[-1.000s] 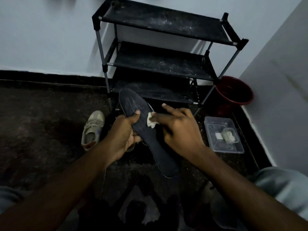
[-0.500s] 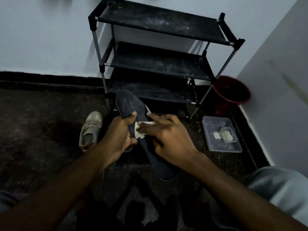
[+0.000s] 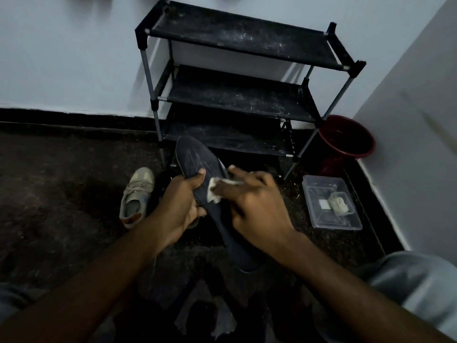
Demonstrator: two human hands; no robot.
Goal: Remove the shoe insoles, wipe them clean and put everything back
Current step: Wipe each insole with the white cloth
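A long dark insole (image 3: 197, 159) is held up in the middle of the view, toe end pointing away from me. My left hand (image 3: 179, 206) grips its left edge, thumb on top. My right hand (image 3: 254, 204) presses a small white wipe (image 3: 213, 191) onto the insole's middle, fingers curled over the wipe. A beige shoe (image 3: 136, 196) lies on the dark floor to the left of my left hand. The insole's heel end shows below my right wrist.
A black three-shelf shoe rack (image 3: 237, 95) stands against the white wall straight ahead. A dark red bucket (image 3: 346, 139) sits in the right corner. In front of it is a clear plastic box (image 3: 331, 204) with small items inside. A wall runs along the right.
My right hand slid the wipe leftward across the insole, then a little back up toward the toe end. The left hand kept its grip on the insole.
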